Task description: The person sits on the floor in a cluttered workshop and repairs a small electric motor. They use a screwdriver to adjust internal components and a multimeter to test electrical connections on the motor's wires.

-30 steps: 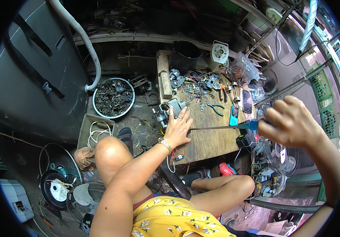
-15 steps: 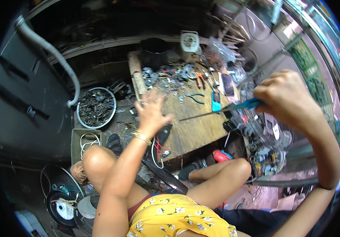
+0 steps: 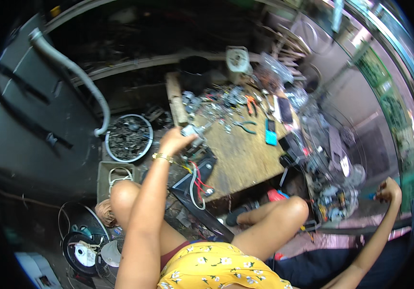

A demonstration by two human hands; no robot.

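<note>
– Over by the left edge of the table [image 3: 238, 161], that's a motor [image 3: 193, 130], right? Which hand's on it?

– Yep, looks like one. Left hand [image 3: 175, 140] has it: thumb across the near side, fingers out of sight, but it reads as a grip to me. It's blurry, so no idea if the motor is lifted or sitting on the wood.

– And the right hand [image 3: 388, 190]?

– Way off to the right, past the table. Fingers look bent with a bit of something blue at the tips, but honestly can't tell whether they're closed on it. So left is nearer by a mile, and the motor lies well left and a bit far from the right hand.

– Which way's it pointing?

– Shaft [image 3: 210, 124] aims right and slightly far, away from the left palm.

– Any room?

– Bare wood to the right and near right. Teal-handled pliers [image 3: 245, 126] lie just past the shaft tip, the phone with the blue keypad [image 3: 271, 133] further right, loose metal bits [image 3: 219, 108] on the far side. Left is tight: that's the edge. Near side has red wires [image 3: 198, 182] and a white cable [image 3: 194, 192] looping at the corner, kinda snaggy imo.
</note>
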